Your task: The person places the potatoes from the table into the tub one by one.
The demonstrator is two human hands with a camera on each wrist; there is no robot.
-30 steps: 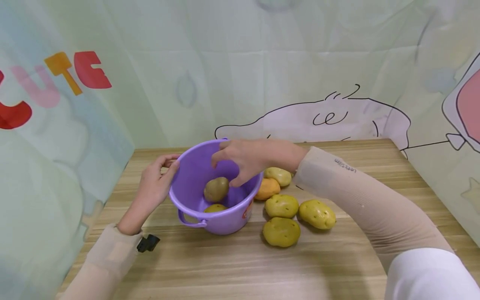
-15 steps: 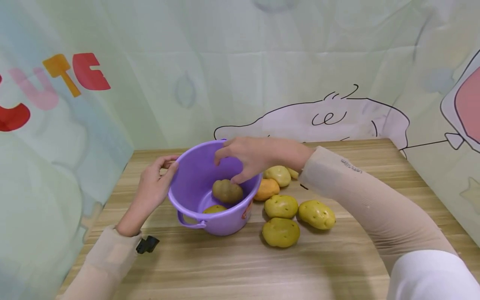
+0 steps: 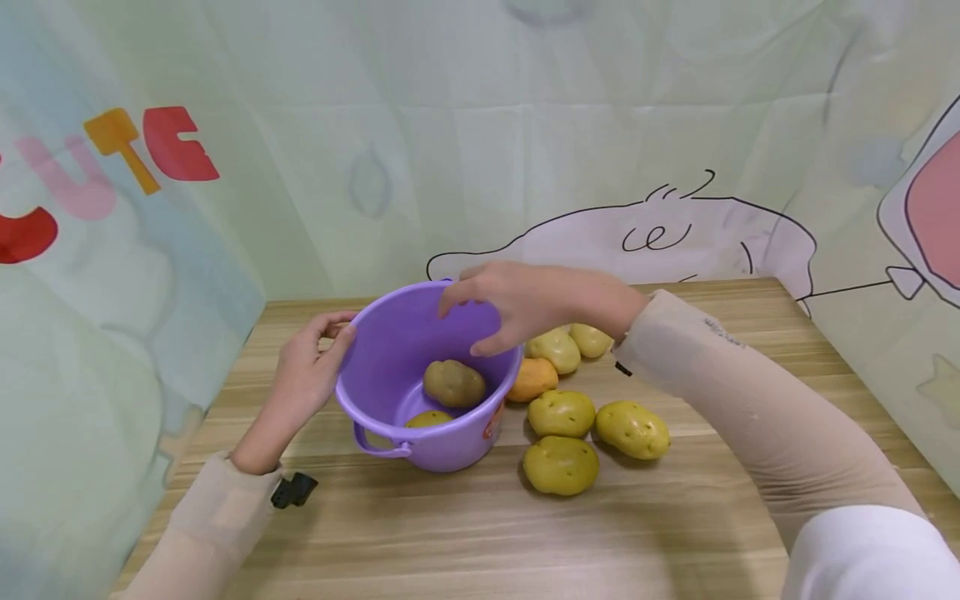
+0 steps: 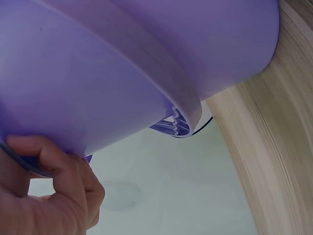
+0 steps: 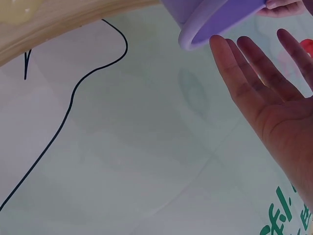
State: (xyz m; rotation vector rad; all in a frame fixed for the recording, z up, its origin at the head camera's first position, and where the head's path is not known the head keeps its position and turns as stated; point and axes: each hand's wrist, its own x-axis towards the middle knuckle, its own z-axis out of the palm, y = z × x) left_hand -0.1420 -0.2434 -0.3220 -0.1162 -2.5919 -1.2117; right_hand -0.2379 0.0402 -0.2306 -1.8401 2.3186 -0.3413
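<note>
Head view: the bench (image 3: 420, 542) is showing its far edge along the backdrop (image 3: 315, 192), both far corners in sight, the near edge falling outside the frame. One purple bucket (image 3: 450, 448) is standing nearer the far left corner than the far right. The left hand (image 3: 306, 362) is gripping the rim on the side facing the bench's left edge, grip clamped there. The right hand (image 3: 517, 304) is hovering over the mouth on the opposite side, grip apart, thumb well off the fingers; room is showing between the thumb and the brown potato (image 3: 454, 384) below. Count inside: two visible, the brown one and a yellow potato (image 3: 430, 419) partly hidden by the near rim. Count outside, toward the right edge: six, being one orange potato (image 3: 534, 380) just beside the bucket and five yellowish potatoes (image 3: 562, 414).

Left wrist view: fingers are curling over the bucket's lip; a ribbed purple band is curving across the wall.

Right wrist view: straight fingers are spreading near the rim; one pale potato is lying by the bench edge, cut by the frame.
</note>
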